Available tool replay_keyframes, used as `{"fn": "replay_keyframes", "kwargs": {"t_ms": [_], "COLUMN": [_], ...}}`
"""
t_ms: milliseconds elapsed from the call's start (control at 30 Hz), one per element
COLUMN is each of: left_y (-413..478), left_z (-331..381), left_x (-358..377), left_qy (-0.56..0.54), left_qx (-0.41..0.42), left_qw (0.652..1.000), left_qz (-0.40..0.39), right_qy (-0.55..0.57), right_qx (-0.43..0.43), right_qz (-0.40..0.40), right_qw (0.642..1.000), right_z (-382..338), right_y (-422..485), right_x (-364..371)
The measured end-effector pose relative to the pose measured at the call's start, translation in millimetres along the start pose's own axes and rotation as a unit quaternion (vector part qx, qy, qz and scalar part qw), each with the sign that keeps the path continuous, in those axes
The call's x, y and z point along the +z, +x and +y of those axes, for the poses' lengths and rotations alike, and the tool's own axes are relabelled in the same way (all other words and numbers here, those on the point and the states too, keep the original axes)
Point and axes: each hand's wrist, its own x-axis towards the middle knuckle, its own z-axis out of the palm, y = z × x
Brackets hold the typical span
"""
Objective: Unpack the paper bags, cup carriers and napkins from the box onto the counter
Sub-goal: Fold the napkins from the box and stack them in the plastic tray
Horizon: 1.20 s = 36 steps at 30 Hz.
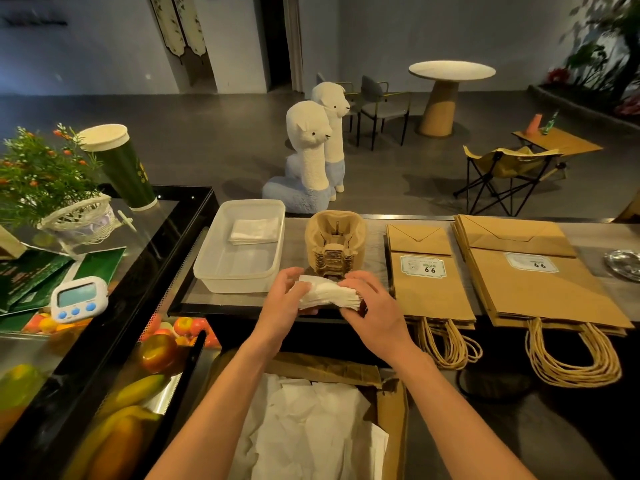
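Left of centre on the desk (297, 233), a clear plastic tub (207, 268) holds a small folded pile of napkins (254, 230) at its far end. Just right of the tub's near corner, the left grip (285, 299) has its fingers curled round one end of a thick napkin stack (329, 294). The right grip (372, 306) is curled over the other end, so both are closed on the same bundle. The stack is held over the desk's near edge, just in front of the nested cup carriers (336, 242). Its long axis runs left to right between the two grips, with the fanned sheet edges facing the camera. Further right lie the smaller paper bags (429, 285) and then the larger paper bags (540, 289), both flat with handles hanging toward the person. Below, the box (394, 410) shows loose white paper inside.

The bundle is loose and caught only at its ends, so I judge it could splay and shed sheets back into the box. A forward push might also knock the tall carrier stack over.
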Motion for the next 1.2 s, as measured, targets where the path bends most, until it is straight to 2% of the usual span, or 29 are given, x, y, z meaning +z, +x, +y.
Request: {"fn": "replay_keyframes", "kwargs": {"t_ms": [233, 333, 433, 567, 600, 700, 767, 1000, 1100, 1200], "left_y": [-3.0, 1.9, 5.5, 9.8, 9.6, 4.9, 1.3, 0.8, 1.8, 2.2], "left_z": [-13.7, -21.3, -25.6, -33.2, -33.6, -30.2, -28.4, -23.7, -23.7, -20.9], "left_x": [-8.7, -9.5, -9.2, -6.6, -4.7, 2.3, 5.8, 9.9, 9.4, 9.1], "left_qy": [0.159, 0.198, 0.243, 0.37, 0.361, 0.213, 0.152, 0.119, 0.103, 0.107], "left_qx": [0.12, 0.135, 0.138, 0.194, 0.196, 0.141, 0.115, 0.099, 0.106, 0.085], "left_qw": [0.979, 0.971, 0.96, 0.906, 0.908, 0.967, 0.982, 0.988, 0.989, 0.991], "left_qz": [-0.045, -0.024, -0.008, 0.072, 0.074, 0.0, -0.022, -0.005, 0.021, 0.004], "right_qy": [0.01, 0.0, -0.006, 0.003, 0.009, 0.03, 0.034, 0.021, 0.041, 0.035], "right_qx": [0.111, 0.132, 0.145, 0.155, 0.16, 0.165, 0.163, 0.159, 0.159, 0.168], "right_qz": [-0.066, -0.097, -0.093, -0.091, -0.093, -0.102, -0.104, -0.086, -0.046, -0.056], "right_qw": [0.992, 0.987, 0.985, 0.984, 0.983, 0.981, 0.981, 0.983, 0.985, 0.984], "right_z": [-2.8, -5.8, -7.8, -10.1, -10.8, -12.7, -12.8, -10.6, -11.3, -12.4], "right_y": [16.2, 17.0, 13.7, 11.2, 10.8, 9.8, 9.3, 8.9, 11.4, 12.1], "right_x": [-6.2, -9.2, -8.4, -5.3, -4.2, 0.3, 2.0, 4.0, 3.7, 2.6]}}
